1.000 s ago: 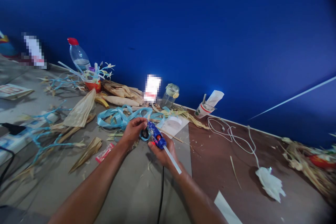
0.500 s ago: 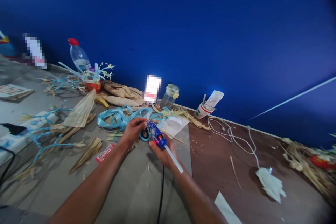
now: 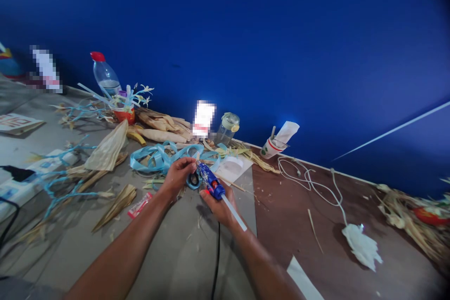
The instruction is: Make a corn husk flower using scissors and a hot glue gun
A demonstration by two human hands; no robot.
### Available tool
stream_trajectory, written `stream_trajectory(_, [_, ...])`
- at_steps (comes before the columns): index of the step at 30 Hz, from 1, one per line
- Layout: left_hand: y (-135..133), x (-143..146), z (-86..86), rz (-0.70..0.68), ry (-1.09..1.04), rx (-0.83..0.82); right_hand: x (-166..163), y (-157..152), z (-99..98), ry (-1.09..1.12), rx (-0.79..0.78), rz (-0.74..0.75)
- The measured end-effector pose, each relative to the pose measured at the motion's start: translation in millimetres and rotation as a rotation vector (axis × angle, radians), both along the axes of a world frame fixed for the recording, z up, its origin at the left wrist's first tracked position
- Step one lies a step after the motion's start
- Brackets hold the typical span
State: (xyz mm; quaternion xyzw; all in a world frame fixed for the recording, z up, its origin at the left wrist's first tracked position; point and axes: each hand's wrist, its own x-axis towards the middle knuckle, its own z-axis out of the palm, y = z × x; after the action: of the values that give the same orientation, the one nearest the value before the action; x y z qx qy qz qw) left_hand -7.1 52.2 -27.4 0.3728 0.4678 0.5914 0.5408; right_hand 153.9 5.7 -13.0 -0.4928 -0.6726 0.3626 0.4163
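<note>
My right hand (image 3: 220,201) is wrapped round a blue hot glue gun (image 3: 210,180), a white glue stick (image 3: 235,214) jutting from its rear end toward my forearm. The gun's nozzle points away from me, close to the fingertips of my left hand (image 3: 181,173). Those fingers are pinched together; a small pale piece seems to stand at their tips, too small to name. Dark-handled scissors (image 3: 193,179) lie just under the nozzle, partly covered. A loose coil of light blue ribbon (image 3: 154,157) rests beyond my left hand.
Dried husks (image 3: 114,206), a red wrapper (image 3: 139,205) and blue-stemmed flower sprigs (image 3: 63,192) lie leftward, near a white power strip (image 3: 21,192). A clear bottle (image 3: 105,77), a lidded jar (image 3: 228,129) and a paper cup (image 3: 271,148) stand along the blue wall. A white cable (image 3: 309,180) curls at right.
Hardly anything differs. Both hands and the glue gun hold nearly the same place, and the view has shifted only very slightly.
</note>
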Motion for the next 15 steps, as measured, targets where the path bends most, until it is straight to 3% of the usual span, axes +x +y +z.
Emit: stream_trajectory(15, [-0.3,-1.0,-1.4,-0.019,-0.012,0.025,-1.1,-0.3,0.1,0.003,0.027,0.015])
